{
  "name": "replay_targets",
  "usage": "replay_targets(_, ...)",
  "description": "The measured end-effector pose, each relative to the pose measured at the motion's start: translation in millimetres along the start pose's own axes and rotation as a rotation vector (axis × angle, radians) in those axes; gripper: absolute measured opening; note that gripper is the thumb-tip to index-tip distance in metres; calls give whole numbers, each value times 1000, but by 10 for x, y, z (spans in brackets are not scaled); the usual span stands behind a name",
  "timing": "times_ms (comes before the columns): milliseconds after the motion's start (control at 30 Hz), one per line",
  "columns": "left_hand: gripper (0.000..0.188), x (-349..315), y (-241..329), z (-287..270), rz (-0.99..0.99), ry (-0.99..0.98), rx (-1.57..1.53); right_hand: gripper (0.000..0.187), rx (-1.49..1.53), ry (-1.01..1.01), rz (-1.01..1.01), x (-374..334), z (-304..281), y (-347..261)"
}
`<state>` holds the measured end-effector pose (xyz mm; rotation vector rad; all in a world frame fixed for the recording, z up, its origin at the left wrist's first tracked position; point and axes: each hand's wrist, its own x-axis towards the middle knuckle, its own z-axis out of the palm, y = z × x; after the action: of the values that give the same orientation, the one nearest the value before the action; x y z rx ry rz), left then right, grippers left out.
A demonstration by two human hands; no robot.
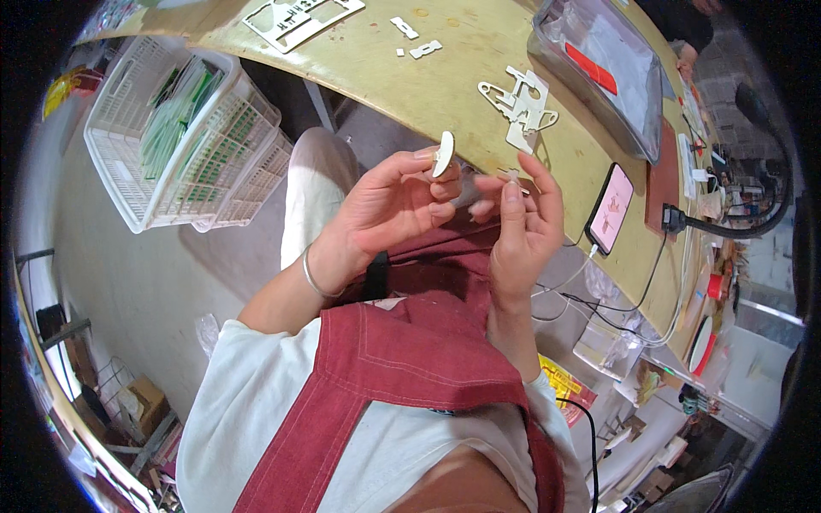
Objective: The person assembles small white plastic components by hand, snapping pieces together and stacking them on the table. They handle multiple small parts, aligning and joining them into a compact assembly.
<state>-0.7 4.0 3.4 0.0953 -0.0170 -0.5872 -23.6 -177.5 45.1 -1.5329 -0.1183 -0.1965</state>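
Note:
Between the thumb and fingers of my left hand (pixel 398 197) is a crescent-shaped flat pale piece (pixel 444 155), held upright near the table's edge. My right hand (pixel 528 209) is raised beside it, thumb and fingers pinched around a small pale piece (pixel 510 174) that is mostly hidden. The two hands are apart. Just beyond them on the table lies a cluster of flat pale cut-out pieces (pixel 524 109), some with holes and pointed or looped ends.
The yellowish wooden table (pixel 462 94) also bears a cut-out sheet (pixel 291 34), small loose pieces (pixel 425 50), a clear plastic tray (pixel 590 103) with a red item (pixel 591 68), and a plugged-in phone (pixel 610 209). White baskets (pixel 184 162) stand at left; cables (pixel 633 308) hang at right.

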Motion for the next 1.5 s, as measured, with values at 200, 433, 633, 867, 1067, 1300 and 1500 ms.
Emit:
replay_targets(200,24,-14,-14,-14,73,55,166,24,-179,-124,-75,3,-7,-1)
replay_targets(433,28,-33,-65,65,177,144,268,8,-183,-110,-133,39,194,78)
replay_targets(633,26,-31,-51,-50,246,44,388,7,-292,-109,-293,43,223,3)
replay_targets(867,30,-49,-49,17,210,7,334,7,-295,-79,-324,5,255,9)
replay_targets(1067,30,-30,-70,-2,212,71,361,13,-484,-86,-484,27,246,2)
replay_targets(1300,24,4,15,-85,59,-43,83,24,-336,-102,-378,-38,186,-19)
replay_targets(1500,22,8,-3,-82,-18,-60,-212,33,25,-65,-38,-47,157,19)
